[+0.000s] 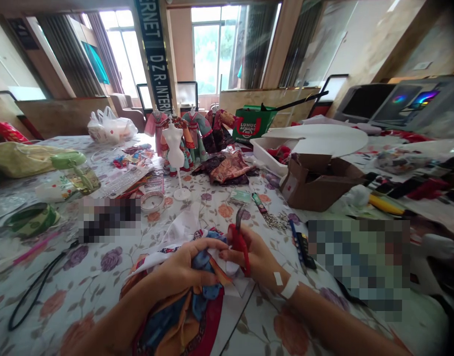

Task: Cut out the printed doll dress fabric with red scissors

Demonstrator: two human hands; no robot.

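A small patterned garment (pixel 182 316) in blue, orange and dark red lies bunched on the table below my hands. My left hand (pixel 191 267) is closed on its blue cloth, thumb and fingers pinching a fold. In my right hand (pixel 254 249) is a pair of scissors with red handles (pixel 240 247), its metal blades pointing up and away from the cloth. The thumb and a finger of that hand also meet the garment's edge near my left fingertips; whether they pinch it I cannot tell. White fabric (pixel 180 227) spreads behind the garment.
A white mannequin (pixel 175 148) stands beyond my hands, with several dressed ones behind it. To the right are a cardboard box (pixel 319 185), a white tray (pixel 262 155) and a black-and-yellow box cutter (pixel 304 252). On the left sit a tape roll (pixel 32 220) and a green-lidded jar (pixel 80 173).
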